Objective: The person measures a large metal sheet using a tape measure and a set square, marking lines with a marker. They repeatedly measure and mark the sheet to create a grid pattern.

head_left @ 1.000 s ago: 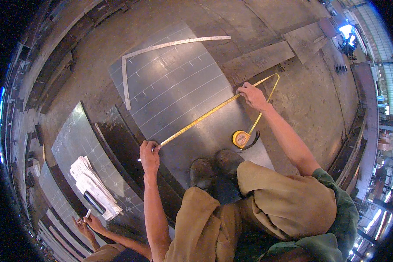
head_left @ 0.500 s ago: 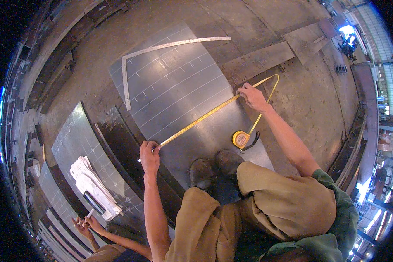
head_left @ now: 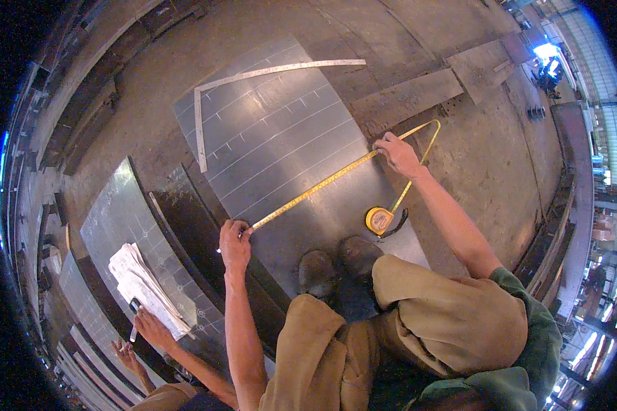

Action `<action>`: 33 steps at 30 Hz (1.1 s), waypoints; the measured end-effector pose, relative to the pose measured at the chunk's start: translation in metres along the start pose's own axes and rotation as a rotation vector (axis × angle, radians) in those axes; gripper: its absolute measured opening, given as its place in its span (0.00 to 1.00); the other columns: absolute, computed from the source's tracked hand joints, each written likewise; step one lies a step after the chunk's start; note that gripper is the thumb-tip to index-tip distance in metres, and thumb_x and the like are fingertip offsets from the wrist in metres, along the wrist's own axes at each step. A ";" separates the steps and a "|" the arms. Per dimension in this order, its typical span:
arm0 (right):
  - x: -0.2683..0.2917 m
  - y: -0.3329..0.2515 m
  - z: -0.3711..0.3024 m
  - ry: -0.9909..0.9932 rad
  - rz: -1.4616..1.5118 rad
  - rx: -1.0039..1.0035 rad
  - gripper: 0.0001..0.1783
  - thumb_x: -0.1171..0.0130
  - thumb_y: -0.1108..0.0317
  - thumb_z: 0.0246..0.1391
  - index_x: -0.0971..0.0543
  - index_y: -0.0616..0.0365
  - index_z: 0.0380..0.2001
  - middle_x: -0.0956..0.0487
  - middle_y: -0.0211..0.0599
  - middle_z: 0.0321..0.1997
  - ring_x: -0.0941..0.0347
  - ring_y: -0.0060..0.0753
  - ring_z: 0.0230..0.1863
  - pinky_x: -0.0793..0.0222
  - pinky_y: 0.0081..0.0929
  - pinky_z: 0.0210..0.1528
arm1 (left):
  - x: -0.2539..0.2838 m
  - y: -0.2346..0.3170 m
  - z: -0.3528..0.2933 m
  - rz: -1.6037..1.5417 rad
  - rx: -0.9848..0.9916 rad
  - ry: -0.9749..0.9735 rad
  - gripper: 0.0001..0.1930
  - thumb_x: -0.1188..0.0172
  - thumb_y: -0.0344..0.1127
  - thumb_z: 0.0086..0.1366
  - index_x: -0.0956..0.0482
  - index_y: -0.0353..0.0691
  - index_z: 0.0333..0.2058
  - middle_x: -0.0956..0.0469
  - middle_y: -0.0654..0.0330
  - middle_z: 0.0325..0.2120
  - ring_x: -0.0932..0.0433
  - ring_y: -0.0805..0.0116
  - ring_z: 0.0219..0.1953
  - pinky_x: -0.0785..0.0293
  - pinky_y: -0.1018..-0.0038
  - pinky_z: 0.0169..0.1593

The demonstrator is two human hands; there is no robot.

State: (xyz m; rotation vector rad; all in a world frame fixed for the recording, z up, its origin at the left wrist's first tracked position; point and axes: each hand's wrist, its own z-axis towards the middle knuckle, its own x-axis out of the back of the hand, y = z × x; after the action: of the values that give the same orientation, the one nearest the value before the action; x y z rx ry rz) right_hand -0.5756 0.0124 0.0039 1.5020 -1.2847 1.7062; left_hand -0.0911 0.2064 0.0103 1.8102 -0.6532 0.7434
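Observation:
A yellow measuring tape (head_left: 322, 183) runs stretched across a grey steel plate (head_left: 281, 161) marked with parallel white lines. My left hand (head_left: 236, 246) is closed on the tape's end at the plate's left edge; a small white stick pokes out from its fingers. At the right edge my right hand (head_left: 396, 155) pinches the tape's blade. Beyond that hand the blade bends sharply back to the yellow tape case (head_left: 379, 220), which lies on the plate near my boots (head_left: 319, 270). A large metal square (head_left: 274, 70) rests on the plate's far part.
To the left a co-worker's hand (head_left: 155, 330) with a white stick reaches over a dark object on papers (head_left: 144, 281), which lie on another marked plate (head_left: 120, 212). Flat steel pieces (head_left: 411, 99) lie at the far right. Bright welding light (head_left: 546, 51) glows beyond.
The co-worker's hand has moved up onto the dark object on the papers, away from their other hand. My hands and the tape hold nearly the same place.

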 end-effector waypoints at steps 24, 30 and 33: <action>-0.003 0.006 0.004 -0.101 -0.077 -0.065 0.15 0.44 0.69 0.59 0.22 0.43 0.49 0.27 0.42 0.43 0.23 0.53 0.45 0.23 0.47 0.43 | -0.001 -0.004 0.001 0.024 -0.045 0.008 0.11 0.32 0.36 0.59 0.18 0.39 0.39 0.20 0.44 0.47 0.27 0.38 0.57 0.32 0.53 0.62; 0.007 -0.004 0.003 -0.035 0.014 -0.032 0.11 0.41 0.69 0.61 0.22 0.49 0.46 0.30 0.42 0.41 0.25 0.53 0.41 0.27 0.45 0.40 | -0.007 -0.003 -0.002 0.076 -0.228 0.192 0.08 0.32 0.30 0.57 0.21 0.40 0.34 0.27 0.54 0.34 0.25 0.48 0.42 0.28 0.56 0.46; 0.012 -0.003 0.003 -0.043 0.021 -0.072 0.18 0.42 0.64 0.62 0.25 0.42 0.55 0.26 0.45 0.51 0.21 0.58 0.43 0.22 0.50 0.43 | -0.006 0.002 -0.002 0.091 -0.238 0.205 0.08 0.33 0.29 0.57 0.20 0.41 0.35 0.26 0.54 0.34 0.26 0.48 0.42 0.28 0.56 0.46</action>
State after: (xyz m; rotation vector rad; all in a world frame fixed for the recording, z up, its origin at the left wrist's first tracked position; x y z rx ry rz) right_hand -0.5745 0.0091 0.0164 1.4967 -1.3735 1.6309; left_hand -0.0972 0.2086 0.0075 1.4734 -0.6619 0.8614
